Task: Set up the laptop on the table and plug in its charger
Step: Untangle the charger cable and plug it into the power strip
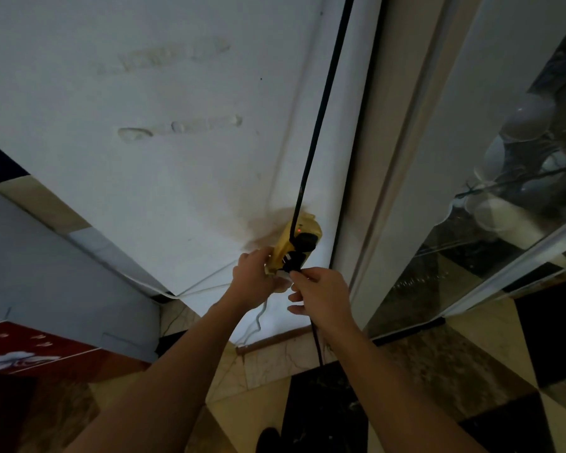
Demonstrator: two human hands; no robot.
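A yellow power strip [283, 243] hangs low on the white wall, its small red light lit. My left hand [254, 277] grips the strip's lower end. My right hand [319, 294] pinches the black charger plug [291, 259] at a socket in the strip, and the charger's black cord [316, 338] drops from that hand to the floor. Another black plug [306, 240] sits in the socket above, its thick black cable [321, 109] running up the wall. The laptop is not in view.
A white appliance [46, 273] stands to the left with a red patterned surface [30, 351] in front of it. A glass-fronted cabinet [490, 207] stands to the right beside a door frame. Thin white wires [258, 318] trail along the wall's foot. The floor is black-and-cream checkered tile [471, 387].
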